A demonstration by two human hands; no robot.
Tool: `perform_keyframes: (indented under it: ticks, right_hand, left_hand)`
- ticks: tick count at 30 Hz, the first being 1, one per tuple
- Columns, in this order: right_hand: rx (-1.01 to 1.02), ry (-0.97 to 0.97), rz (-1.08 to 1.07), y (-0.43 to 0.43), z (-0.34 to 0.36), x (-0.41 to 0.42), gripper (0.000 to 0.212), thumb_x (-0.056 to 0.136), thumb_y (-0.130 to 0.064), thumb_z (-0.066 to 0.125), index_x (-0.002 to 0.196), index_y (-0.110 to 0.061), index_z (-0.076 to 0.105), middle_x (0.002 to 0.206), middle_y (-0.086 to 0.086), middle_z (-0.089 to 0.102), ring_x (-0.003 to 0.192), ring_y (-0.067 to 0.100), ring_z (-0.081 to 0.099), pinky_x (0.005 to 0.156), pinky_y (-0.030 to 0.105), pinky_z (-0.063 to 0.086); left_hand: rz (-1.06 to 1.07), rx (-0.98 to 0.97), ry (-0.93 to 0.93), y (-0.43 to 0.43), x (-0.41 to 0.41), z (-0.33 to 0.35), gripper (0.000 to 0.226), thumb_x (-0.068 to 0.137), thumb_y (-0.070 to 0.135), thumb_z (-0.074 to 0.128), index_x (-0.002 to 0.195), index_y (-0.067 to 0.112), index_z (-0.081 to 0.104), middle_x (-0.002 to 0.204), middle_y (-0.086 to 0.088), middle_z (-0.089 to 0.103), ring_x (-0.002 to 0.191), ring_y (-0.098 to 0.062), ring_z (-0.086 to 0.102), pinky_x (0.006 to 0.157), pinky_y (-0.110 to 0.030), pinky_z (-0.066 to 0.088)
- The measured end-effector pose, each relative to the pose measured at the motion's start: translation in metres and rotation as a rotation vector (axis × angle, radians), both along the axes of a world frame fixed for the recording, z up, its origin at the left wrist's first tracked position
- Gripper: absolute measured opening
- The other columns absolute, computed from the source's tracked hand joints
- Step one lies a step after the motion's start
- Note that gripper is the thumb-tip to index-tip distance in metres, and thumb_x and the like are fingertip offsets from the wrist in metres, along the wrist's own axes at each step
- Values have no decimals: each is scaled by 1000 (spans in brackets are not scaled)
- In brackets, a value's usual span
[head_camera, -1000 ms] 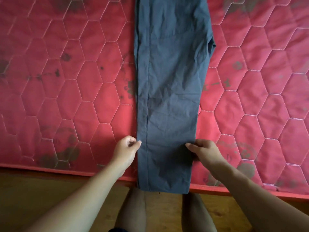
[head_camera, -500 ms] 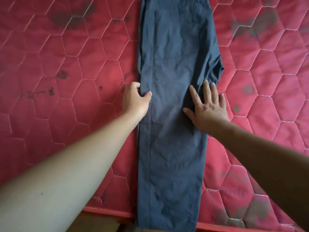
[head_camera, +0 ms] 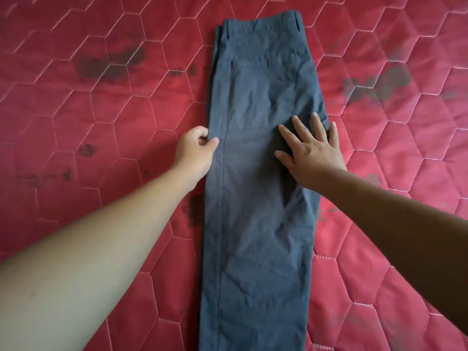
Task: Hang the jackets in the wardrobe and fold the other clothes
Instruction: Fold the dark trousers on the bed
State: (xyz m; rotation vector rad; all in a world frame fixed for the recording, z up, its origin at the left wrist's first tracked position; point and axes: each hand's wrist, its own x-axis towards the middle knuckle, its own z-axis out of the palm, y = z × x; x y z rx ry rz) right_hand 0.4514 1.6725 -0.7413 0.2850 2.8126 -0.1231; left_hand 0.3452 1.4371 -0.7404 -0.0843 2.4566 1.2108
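Grey-blue trousers [head_camera: 255,198] lie folded lengthwise, one leg over the other, down the middle of a red quilted mattress [head_camera: 101,122]. The waistband with belt loops is at the far end. My left hand [head_camera: 196,152] pinches the trousers' left edge about halfway up, with thumb and curled fingers on the cloth. My right hand [head_camera: 311,150] lies flat with spread fingers on the right side of the trousers, below the back pocket, pressing the cloth down. The leg hems run out of view at the bottom.
The mattress has hexagon stitching and several dark stains, and it fills the view on both sides of the trousers. No other clothes or hangers are in view.
Both hands have moved from near the hems up to the middle of the trousers. My right hand went from pinching the edge to lying flat. The view has shifted up and shows the waistband.
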Motion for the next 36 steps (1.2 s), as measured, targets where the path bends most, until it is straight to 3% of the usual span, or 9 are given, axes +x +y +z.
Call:
perform_keyframes:
  ticks: [3,5,7,10,14,19,22,24,36]
  right_hand:
    - [9,-24,-3,4,2,-1,72,99,-64,38,161,-32,20,170,5,11,156,34,4,122,65,3]
    - [-8,107,-3,6,3,-9,66,98,-59,46,155,-28,37,166,9,23,154,36,13,121,66,8]
    - [-18,222,-23,8,1,-27,63,99,-56,48,154,-24,40,167,12,20,155,36,10,123,64,8]
    - [28,187,-12,13,-18,-56,76,100,-66,29,163,-26,14,171,9,-2,157,32,-9,125,60,0]
    - [50,136,-29,18,-41,-58,80,96,-76,9,163,-33,0,171,6,-9,157,28,-11,125,56,-2]
    - [32,244,-73,26,-18,-90,64,100,-66,30,153,-31,35,166,10,18,153,35,13,119,57,16]
    - [23,150,-37,29,-26,-119,72,99,-71,17,162,-35,9,171,4,-8,156,29,-14,123,62,-4]
    - [26,149,-38,32,-39,-126,76,97,-74,9,162,-37,3,171,1,-12,156,26,-18,123,62,-6]
    - [112,374,-14,74,-49,-209,72,98,-65,20,157,-27,34,169,11,18,157,32,8,126,56,3]
  left_hand:
    - [-101,-145,58,-9,8,-2,4,94,15,61,95,11,60,76,-3,63,64,-18,53,61,-31,41]
    - [-123,-227,158,-5,5,-2,21,92,16,62,112,14,58,101,-8,66,91,-25,62,79,-36,48]
    - [-205,-295,432,12,-6,-3,50,91,19,62,138,11,49,136,-17,52,126,-33,50,105,-41,42]
    - [-527,-504,629,44,-24,-17,70,99,41,48,159,17,23,166,-19,13,154,-36,13,123,-50,20]
    - [-675,-711,559,51,-28,-49,71,98,60,25,161,29,11,170,-10,0,157,-25,-1,125,-52,6]
    - [-613,-659,665,72,-65,-27,57,96,54,35,143,25,49,156,-17,33,149,-36,24,121,-55,18]
    - [-639,-701,561,93,-91,-39,66,99,62,27,159,38,16,169,-12,1,155,-35,-5,124,-57,4]
    - [-608,-730,527,98,-98,-51,68,98,67,21,159,42,7,170,-8,-4,156,-32,-8,124,-57,2]
    - [-571,-692,603,136,-193,-54,70,96,68,20,159,39,16,170,-10,-1,156,-30,-7,125,-52,5]
